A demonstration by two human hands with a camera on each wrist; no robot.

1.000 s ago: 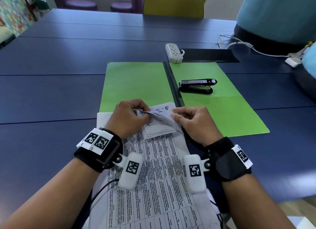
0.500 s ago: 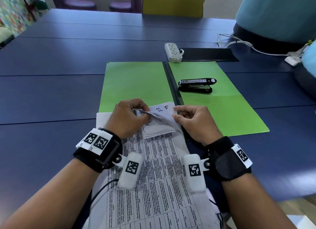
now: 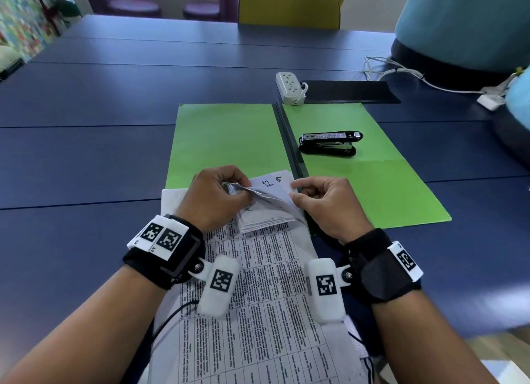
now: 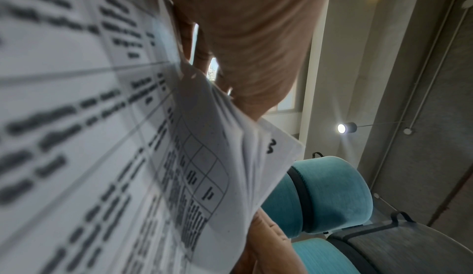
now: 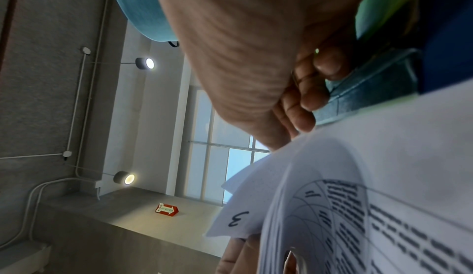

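A person leafs through a stack of printed sheets [image 3: 258, 283] on the blue counter [image 3: 114, 154], its far end overlapping the near edge of an open green folder [image 3: 226, 142]. The left hand [image 3: 218, 200], over the folder's near left edge, is closed on a sheaf of turned-back corners, pinching them between thumb and fingers. The right hand [image 3: 324, 203], at the near end of the folder's spine, nips the edge of a single leaf between thumb and forefinger, its other fingers curled. Hand-written numbers [image 3: 272, 180] show on the corner exposed between the two hands. A black stapler [image 3: 329, 144] lies untouched on the folder's right half, and a white power strip [image 3: 289, 88] sits just beyond the folder's far edge. The thin leaves could cling together, so that two turn as one and a number is skipped. If the left hand's pinch slackens, the sheaf would spring back and the place be lost. A sharp tug by the right hand could crease or tear a corner. The stack's near end appears to run off the counter away from the folder, so a pull that way might drag the pile off. Compared with a second earlier, both hands hold almost the same spots, the numbers read more plainly, and the stapler and folder have not moved.
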